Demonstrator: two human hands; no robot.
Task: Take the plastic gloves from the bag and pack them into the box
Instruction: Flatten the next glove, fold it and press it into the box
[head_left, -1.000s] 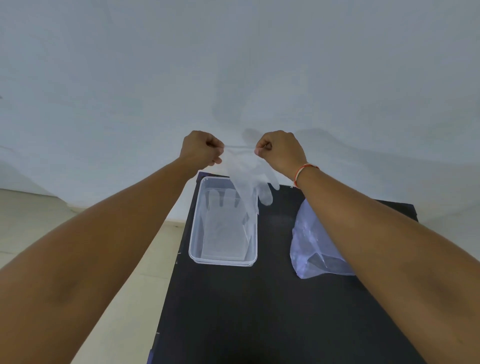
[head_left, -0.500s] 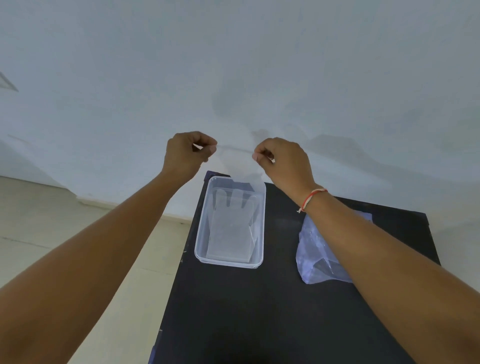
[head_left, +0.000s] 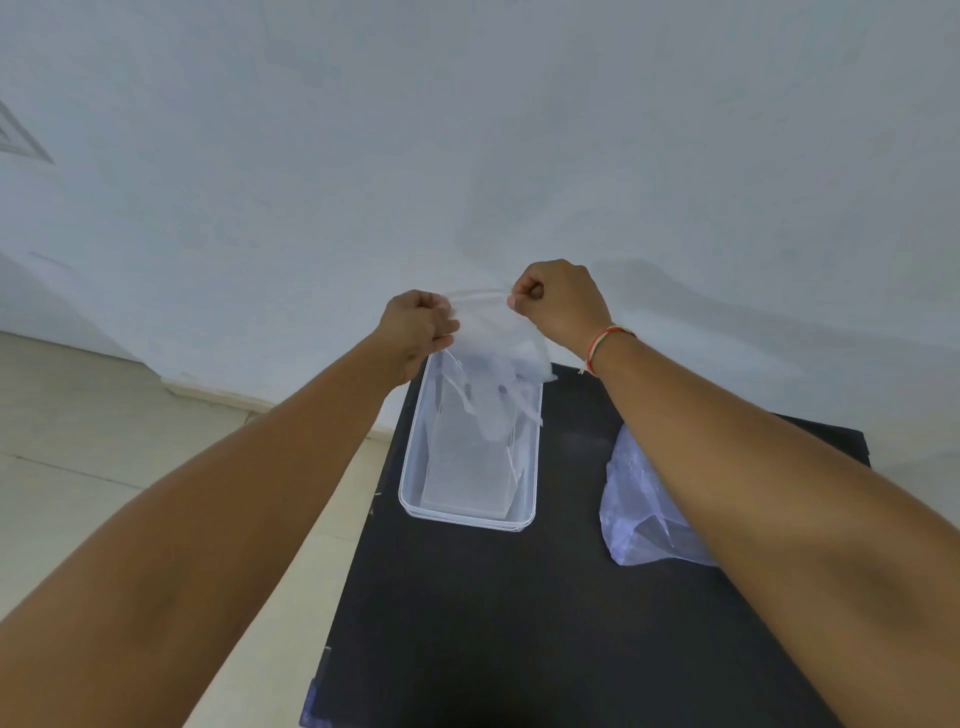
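Observation:
A clear plastic glove (head_left: 493, 358) hangs between my two hands, its cuff stretched across the top and its fingers dangling into the far end of the clear plastic box (head_left: 415, 457). My left hand (head_left: 415, 327) pinches the cuff's left corner and my right hand (head_left: 561, 306) pinches the right corner. Both hands hover above the box's far end, close to the wall. Flat gloves lie on the box floor. The crumpled clear bag (head_left: 639, 499) lies to the right of the box, partly hidden by my right forearm.
Box and bag rest on a black table (head_left: 519, 623) pushed against a white wall (head_left: 467, 130). The table's left edge drops to a beige tiled floor (head_left: 104, 441). Both my forearms stretch over the table from the near side.
My hands came a little closer together and the glove, stretched flat a moment ago, now sags with its fingers hanging into the box. The camera tilted slightly.

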